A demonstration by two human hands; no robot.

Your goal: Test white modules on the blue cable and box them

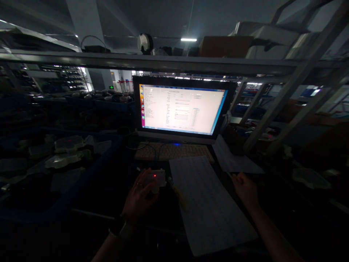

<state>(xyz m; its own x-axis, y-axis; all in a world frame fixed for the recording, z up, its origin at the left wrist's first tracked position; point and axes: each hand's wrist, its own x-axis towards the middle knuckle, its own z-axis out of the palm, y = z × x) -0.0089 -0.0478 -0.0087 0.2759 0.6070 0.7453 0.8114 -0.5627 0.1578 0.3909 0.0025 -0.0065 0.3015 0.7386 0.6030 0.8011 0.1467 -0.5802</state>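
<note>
**Gripping at left, curled at right, with paper between**

Holding a pale device (160,177) in the left hand (137,198), with thumb and fingers drawn in narrow around its left and near sides. Set beyond the palm and slightly to its right, just on the near side of the keyboard (180,153) and left of a long white sheet (209,207). Plainly nearer to the left hand than to the right. Seemingly longer across than deep, but hard to judge as to long axis, with the left end under the fingers. Marked by a red light (155,175) on top.

Over at the sheet's right edge, the right hand (245,187), curled into a loose fist near the table (163,222); no telling about anything thin inside. Well apart from the device.

Slanting from far left to near right, the sheet's length. Between device and sheet, a slim object (177,193), partly yellow, too dark to name. Behind the keyboard, a lit monitor (182,109); beyond the right hand, a second sheet (238,162). Off left, a blue bin (94,178) of clear parts (69,143).
</note>
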